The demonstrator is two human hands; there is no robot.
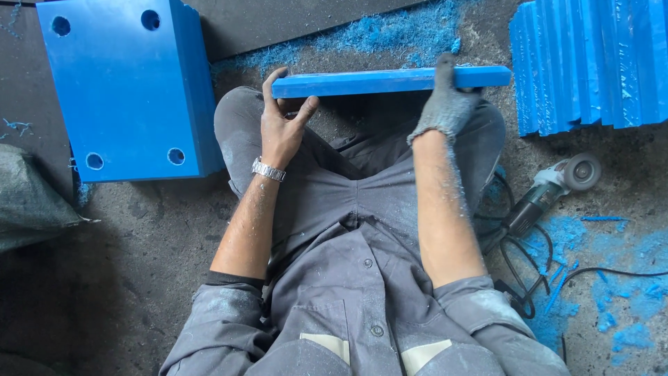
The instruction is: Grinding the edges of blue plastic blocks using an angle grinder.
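A long blue plastic bar [390, 81] is held crosswise over the knees, its long axis running left to right. The bare left hand [284, 118] is clamped near one end, the gloved right hand [445, 104] nearer the other.

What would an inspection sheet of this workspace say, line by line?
Surface: concrete floor, strewn with blue shavings.
Job's things: blue slab held on edge across the knees.
Clutter: drilled blue block; stack of slabs; grey sack.
Grippers: left hand bare, gripping the slab's end; right hand gloved, gripping near the other end.
Cables: grinder cord coiled by the right leg.
Surroundings: nothing seen.
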